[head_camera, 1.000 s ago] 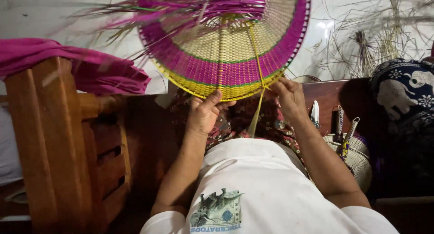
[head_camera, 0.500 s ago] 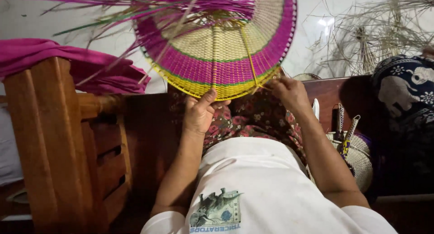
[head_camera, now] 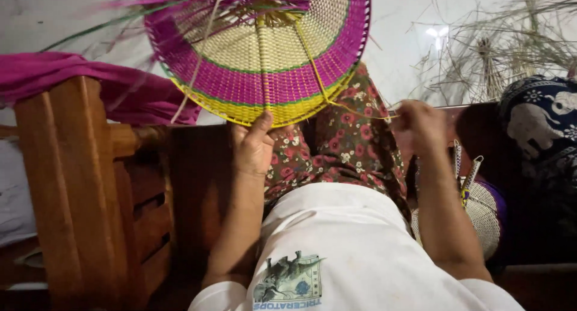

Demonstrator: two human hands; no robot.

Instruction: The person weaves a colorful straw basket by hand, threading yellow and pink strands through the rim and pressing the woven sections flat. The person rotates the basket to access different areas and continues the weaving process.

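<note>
The woven disc (head_camera: 264, 58), banded magenta, yellow and natural with thin green lines, stands tilted above the person's floral-skirted lap (head_camera: 336, 149), loose strand ends fanning from its upper edge. The left hand (head_camera: 253, 147) steadies the disc's lower yellow rim, thumb pressed up against the edge and fingers closed behind it. The right hand (head_camera: 421, 128), blurred, is closed in a fist on a thin yellow strand (head_camera: 354, 109) that runs taut from the rim out to the right. For this step, keep the strand under even tension, pull in line with the weave, and hold the rim firm so the coil does not distort. A magenta cloth (head_camera: 90, 85) lies draped over a wooden frame (head_camera: 66, 185) at left. A small whitish basket (head_camera: 484, 212) sits beside the right forearm, with dry fibre (head_camera: 499, 52) heaped behind. No packages or signs are visible; the only label-like item is a square, pale green printed patch (head_camera: 288, 281) on the white shirt.
</note>
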